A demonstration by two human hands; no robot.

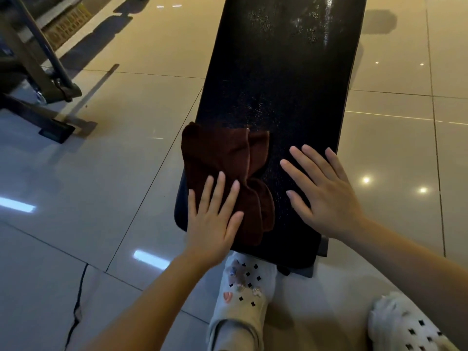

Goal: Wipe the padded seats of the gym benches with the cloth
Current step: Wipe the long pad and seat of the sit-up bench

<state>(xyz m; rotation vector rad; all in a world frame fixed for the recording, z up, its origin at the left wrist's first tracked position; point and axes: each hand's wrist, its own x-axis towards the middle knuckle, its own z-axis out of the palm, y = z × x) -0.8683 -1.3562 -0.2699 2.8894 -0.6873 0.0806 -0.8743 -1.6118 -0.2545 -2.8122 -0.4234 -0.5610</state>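
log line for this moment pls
left hand flat on brown cloth | right hand flat on bench pad | cloth at near left edge

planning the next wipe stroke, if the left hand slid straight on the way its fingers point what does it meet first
The left hand already rests flat on the brown cloth, so it would run into the cloth's bunched folds first, then the bare black bench pad beyond.

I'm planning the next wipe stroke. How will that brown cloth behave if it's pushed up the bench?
The cloth lies bunched in soft folds, so it is probably floppy and may crumple rather than slide flat. The left hand rests flat on only its near end, so the far part may drag. The glossy seat probably lets it glide.
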